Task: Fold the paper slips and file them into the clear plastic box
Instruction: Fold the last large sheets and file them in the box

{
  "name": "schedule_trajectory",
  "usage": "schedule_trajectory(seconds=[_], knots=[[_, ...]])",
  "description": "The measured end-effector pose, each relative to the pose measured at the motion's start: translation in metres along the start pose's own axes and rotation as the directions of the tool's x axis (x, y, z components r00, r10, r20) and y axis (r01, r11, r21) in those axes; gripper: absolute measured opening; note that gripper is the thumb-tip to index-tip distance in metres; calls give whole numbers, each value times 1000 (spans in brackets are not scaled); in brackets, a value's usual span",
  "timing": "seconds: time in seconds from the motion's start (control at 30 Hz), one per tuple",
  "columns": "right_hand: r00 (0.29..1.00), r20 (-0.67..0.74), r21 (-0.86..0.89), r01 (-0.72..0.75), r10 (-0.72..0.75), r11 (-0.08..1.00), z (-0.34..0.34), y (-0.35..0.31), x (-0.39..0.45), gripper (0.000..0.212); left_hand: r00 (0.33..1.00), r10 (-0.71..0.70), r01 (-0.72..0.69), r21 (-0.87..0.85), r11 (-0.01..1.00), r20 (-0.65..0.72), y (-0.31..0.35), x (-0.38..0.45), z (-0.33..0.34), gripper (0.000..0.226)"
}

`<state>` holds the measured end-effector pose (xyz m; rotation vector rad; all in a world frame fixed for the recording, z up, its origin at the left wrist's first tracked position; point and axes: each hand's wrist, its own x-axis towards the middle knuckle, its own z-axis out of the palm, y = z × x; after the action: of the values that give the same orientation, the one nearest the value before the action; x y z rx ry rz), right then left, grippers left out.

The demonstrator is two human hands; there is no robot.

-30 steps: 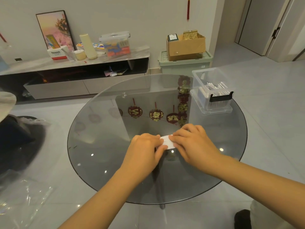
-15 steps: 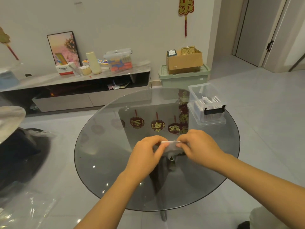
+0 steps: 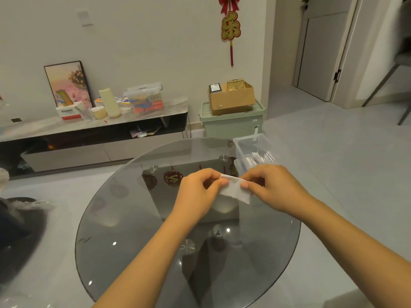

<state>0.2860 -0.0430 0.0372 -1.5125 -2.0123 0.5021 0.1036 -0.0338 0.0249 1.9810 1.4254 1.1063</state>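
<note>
Round smoked-glass table (image 3: pixel 133 230), seen from above; behind it a low media console (image 3: pixel 95 138) with assorted containers, a green storage bin (image 3: pixel 231 123) bearing a cardboard box (image 3: pixel 233 100), and a red wall ornament (image 3: pixel 230 25). The clear plastic box (image 3: pixel 251 150) stands at the table's far right edge, partly masked by the right hand (image 3: pixel 275 187); filed slips (image 3: pixel 260 157) lean inside. Paper slip (image 3: pixel 234 191): white, apparently folded once, held above the glass. Left hand (image 3: pixel 198 190) pinches its left end, right hand its right end, fingers curled.
</note>
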Motion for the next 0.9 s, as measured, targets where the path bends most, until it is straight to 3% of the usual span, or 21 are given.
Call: schedule_trajectory(seconds=[0.13,0.27,0.4,0.5,0.57,0.63,0.77,0.9], knots=[[994,-77,69,-69,74,995,-17,12,12,10,999,-11,18,-183,983,36,16,25,6,23],[982,-130,131,-120,137,984,-32,24,24,15,999,0,11,-239,971,44,23,62,23,21],[936,-243,150,-222,254,963,-39,43,39,13,993,55,-33,-206,978,101,23,96,43,16],[836,-434,144,-304,337,942,-40,55,45,8,978,121,-113,-59,992,169,20,113,57,15],[788,-518,136,-309,333,941,-39,60,50,9,923,231,-291,165,942,307,13,122,66,18],[764,-562,120,-303,316,945,-38,64,53,9,822,327,-490,286,824,467,7,127,77,36],[754,-583,101,-302,302,948,-38,72,56,8,696,427,-639,228,734,577,6,133,91,58],[767,-560,89,-320,314,943,-37,77,57,8,636,428,-704,255,663,643,1,139,99,66]])
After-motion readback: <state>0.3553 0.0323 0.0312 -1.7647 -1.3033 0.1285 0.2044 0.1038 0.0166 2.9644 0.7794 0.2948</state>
